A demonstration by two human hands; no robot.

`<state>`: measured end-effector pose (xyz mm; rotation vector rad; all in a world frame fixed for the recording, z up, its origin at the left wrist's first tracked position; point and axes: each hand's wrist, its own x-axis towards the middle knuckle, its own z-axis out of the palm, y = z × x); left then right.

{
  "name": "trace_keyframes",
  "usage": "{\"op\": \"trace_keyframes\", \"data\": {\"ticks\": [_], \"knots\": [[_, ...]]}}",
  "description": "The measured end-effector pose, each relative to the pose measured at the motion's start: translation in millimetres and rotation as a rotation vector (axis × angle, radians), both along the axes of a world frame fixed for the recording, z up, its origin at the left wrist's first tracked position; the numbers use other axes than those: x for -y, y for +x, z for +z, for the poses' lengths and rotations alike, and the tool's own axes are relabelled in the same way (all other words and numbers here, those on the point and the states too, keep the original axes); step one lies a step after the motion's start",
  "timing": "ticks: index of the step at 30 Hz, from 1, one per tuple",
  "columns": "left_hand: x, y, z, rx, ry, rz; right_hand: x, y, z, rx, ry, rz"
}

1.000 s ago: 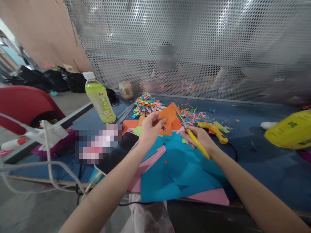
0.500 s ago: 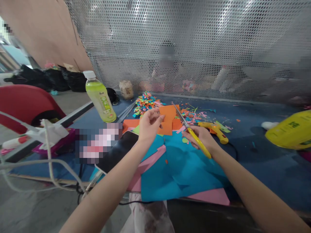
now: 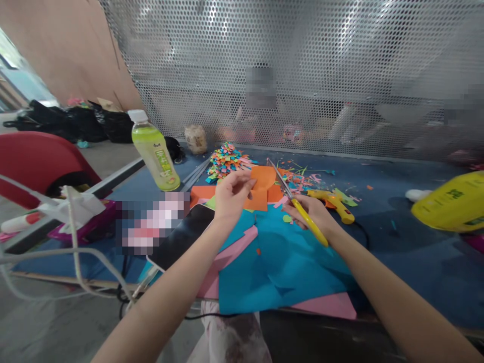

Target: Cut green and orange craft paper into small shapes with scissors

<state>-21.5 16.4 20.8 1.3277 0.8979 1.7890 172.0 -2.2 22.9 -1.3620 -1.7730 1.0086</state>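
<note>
My left hand point(image 3: 231, 196) pinches the left edge of an orange paper piece point(image 3: 260, 186) and holds it just above the sheets on the table. My right hand point(image 3: 312, 213) grips yellow-handled scissors point(image 3: 298, 205), whose blades point up and away beside the orange piece's right edge. Under both hands lie blue paper sheets point(image 3: 280, 267), pink sheets point(image 3: 325, 306) and more orange sheets point(image 3: 202, 193).
A green drink bottle point(image 3: 155, 151) stands at the left. A black phone point(image 3: 181, 239) lies by my left forearm. A heap of coloured paper bits point(image 3: 227, 160), a yellow glue gun point(image 3: 333, 201) and a yellow bag point(image 3: 451, 201) lie on the blue table. A perforated metal screen point(image 3: 302, 75) closes the back.
The orange piece has been lowered and turned flatter in my left hand. The scissors have shifted slightly and stay beside its right edge.
</note>
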Motion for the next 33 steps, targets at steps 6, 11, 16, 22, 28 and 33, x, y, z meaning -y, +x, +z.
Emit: {"op": "trace_keyframes", "data": {"ticks": [6, 11, 16, 22, 28, 33], "knots": [[-1, -2, 0.1, 0.015, -0.002, 0.038, 3, 0, 3.0, 0.029, 0.0, 0.01], [-2, -4, 0.3, 0.076, 0.005, 0.12, 4, -1, 5.7, 0.134, 0.009, 0.026], [-2, -6, -0.1, 0.056, 0.02, 0.16, 3, 0, 4.1, 0.169, 0.032, 0.061], [-3, -6, -0.1, 0.029, -0.016, 0.17, 0, 1, -1.5, 0.069, -0.009, 0.052], [1, -3, -0.6, -0.182, -0.047, 0.002, -1, -2, -3.6, -0.087, -0.017, -0.023], [5, 4, -4.1, -0.343, -0.013, -0.167, -3, -6, -3.4, -0.172, 0.011, -0.052]]}}
